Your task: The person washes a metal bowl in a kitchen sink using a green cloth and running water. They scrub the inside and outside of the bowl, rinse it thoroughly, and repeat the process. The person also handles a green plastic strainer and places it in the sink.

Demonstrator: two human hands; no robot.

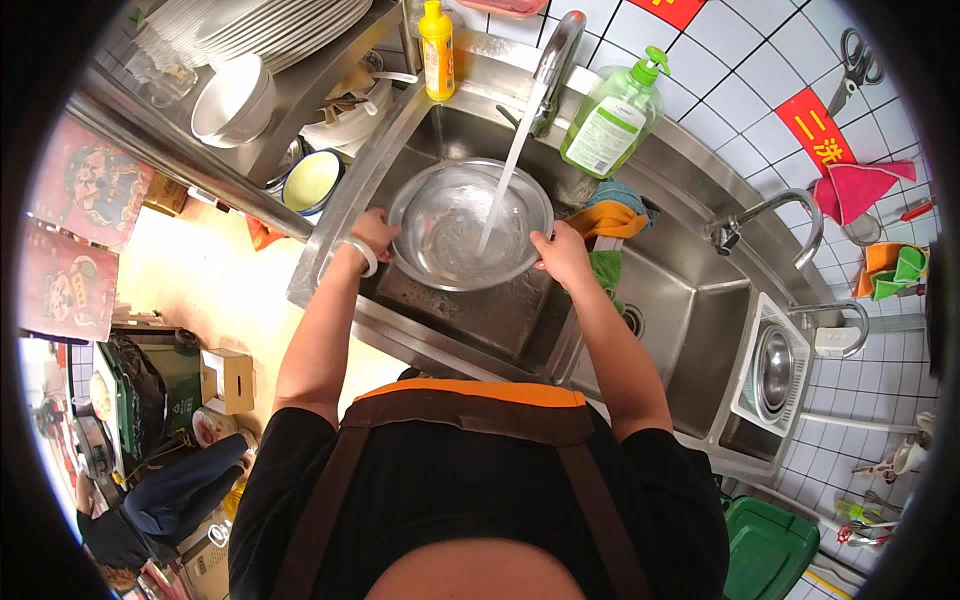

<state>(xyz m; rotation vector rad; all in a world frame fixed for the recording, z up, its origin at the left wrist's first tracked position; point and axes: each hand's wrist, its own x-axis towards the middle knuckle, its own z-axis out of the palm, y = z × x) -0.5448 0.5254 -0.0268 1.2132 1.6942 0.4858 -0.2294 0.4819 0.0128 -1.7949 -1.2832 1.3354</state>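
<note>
A round stainless steel bowl (pixel 442 255) is held by its rim over the left sink basin (pixel 465 319). My left hand (pixel 375 234), with a pale bracelet at the wrist, grips the rim on the left. On the opposite side my right hand (pixel 561 251) has hold of the rim. Water (pixel 510 161) runs from the chrome faucet (pixel 562 45) into the bowl, where some water swirls. Folded orange and blue cloths (pixel 611 217) and a green cloth (pixel 606 276) lie on the divider just right of my right hand.
A yellow bottle (pixel 437 56) and a green pump bottle (pixel 611 120) stand behind the basin. Left is a metal shelf with stacked plates (pixel 285 30) and white bowls (pixel 236 105). The middle basin (pixel 649 300) and a white basket (pixel 750 397) lie right. Another person (pixel 165 510) is at lower left.
</note>
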